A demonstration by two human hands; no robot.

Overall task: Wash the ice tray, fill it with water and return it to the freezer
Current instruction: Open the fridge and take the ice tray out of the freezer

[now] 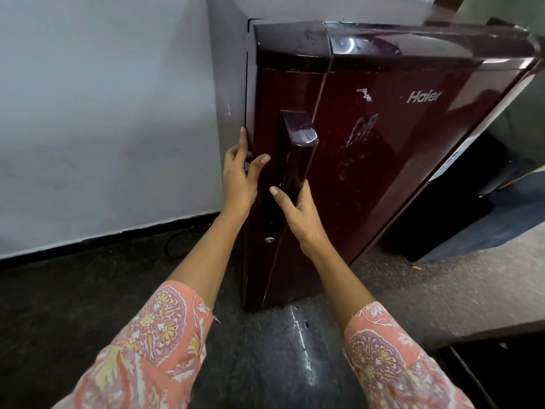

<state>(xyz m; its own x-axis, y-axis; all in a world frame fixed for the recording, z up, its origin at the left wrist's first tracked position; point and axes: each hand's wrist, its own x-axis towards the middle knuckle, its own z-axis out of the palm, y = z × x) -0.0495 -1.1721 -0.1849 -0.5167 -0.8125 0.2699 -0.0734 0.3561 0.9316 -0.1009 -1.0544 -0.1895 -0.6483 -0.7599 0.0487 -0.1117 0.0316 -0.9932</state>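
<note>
A dark maroon fridge (383, 149) stands in front of me, its door shut or nearly so. My right hand (298, 215) grips the lower part of the purple door handle (298, 149), thumb on its left side. My left hand (240, 175) lies flat with straight fingers against the door's left edge, fingertips at the seam with the grey cabinet side (230, 84). No ice tray is in view.
A pale wall (103, 113) runs along the left, with a black skirting and a cable on the floor. The dark speckled floor (280, 349) has water drops below the door. A grey counter edge (472, 290) juts in at the right.
</note>
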